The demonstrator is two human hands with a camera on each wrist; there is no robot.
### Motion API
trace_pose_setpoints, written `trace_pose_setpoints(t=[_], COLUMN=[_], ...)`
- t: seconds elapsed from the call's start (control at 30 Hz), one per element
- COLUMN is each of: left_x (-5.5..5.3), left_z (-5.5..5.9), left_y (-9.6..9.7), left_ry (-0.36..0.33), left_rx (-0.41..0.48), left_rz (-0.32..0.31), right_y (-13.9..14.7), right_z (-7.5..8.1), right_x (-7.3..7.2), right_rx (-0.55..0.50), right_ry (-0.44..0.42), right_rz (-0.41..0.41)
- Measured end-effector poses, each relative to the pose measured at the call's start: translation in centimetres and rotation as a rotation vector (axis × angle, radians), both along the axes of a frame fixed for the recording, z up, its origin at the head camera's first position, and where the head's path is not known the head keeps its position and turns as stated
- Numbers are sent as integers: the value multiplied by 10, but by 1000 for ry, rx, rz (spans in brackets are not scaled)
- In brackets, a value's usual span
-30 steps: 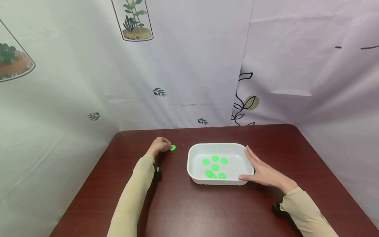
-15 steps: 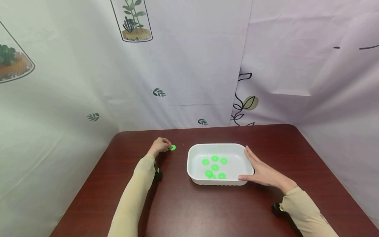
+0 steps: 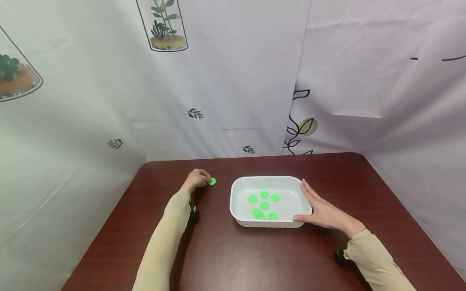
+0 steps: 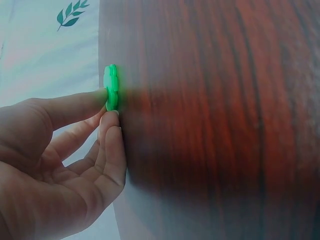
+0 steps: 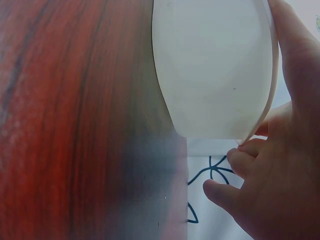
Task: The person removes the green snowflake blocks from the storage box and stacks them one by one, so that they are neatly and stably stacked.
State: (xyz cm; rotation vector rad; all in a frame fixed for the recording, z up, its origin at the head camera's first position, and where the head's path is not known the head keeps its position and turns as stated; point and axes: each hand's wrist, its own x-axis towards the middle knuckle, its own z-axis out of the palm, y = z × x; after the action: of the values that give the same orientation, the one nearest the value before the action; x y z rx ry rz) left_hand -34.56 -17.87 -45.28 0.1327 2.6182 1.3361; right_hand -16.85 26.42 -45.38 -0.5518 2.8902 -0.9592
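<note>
My left hand [image 3: 197,178] pinches a small bright green disc with a scalloped, flower-like edge [image 3: 212,181] between thumb and fingertips, low over the far left of the table. Edge-on in the left wrist view, the disc [image 4: 112,87] looks thick and layered. A white rectangular dish [image 3: 251,223] with rounded corners stands right of it, with several similar green discs [image 3: 264,206] lying inside; two overlap near the front. At the dish's right end, my right hand [image 3: 324,210] is spread, thumb on the near rim and straight fingers along the far right corner.
The dark red-brown wooden table [image 3: 255,258] ends at a pale curtain [image 3: 225,81] printed with plants, which also hangs along both sides. Black camera mounts [image 3: 194,212] sit at the wrists.
The view has shifted very slightly since the first frame. Both hands, the pinched green disc and the dish hold their places.
</note>
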Motion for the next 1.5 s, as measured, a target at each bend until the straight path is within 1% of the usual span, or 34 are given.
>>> trace_pose_setpoints(t=[0.07,0.17,0.57,0.77,1.03,1.13,1.33,1.5], left_x=[0,-1,1,0,0,1,1,2], left_z=[0,-1,-1,-2,-2,-2,-4,-3], left_y=[1,2,3,3,3,3,4,4], left_ry=[-4,5,15,18,-1,9,11,27], left_rx=[-9,-27,-41,-56,-69,-64,-62,-57], left_rz=[15,19,7,-5,-3,-7,7,10], right_y=[0,0,0,-1,-1,-1,-1,-1], right_z=[0,0,-1,0,0,-1,-2,-2], right_x=[0,0,1,2,3,3,4,3], right_rx=[1,-5,-11,-13,-9,-4,3,5], right_ry=[1,2,3,0,9,15,16,18], right_rz=[-1,0,-2,-2,0,-1,-4,-3])
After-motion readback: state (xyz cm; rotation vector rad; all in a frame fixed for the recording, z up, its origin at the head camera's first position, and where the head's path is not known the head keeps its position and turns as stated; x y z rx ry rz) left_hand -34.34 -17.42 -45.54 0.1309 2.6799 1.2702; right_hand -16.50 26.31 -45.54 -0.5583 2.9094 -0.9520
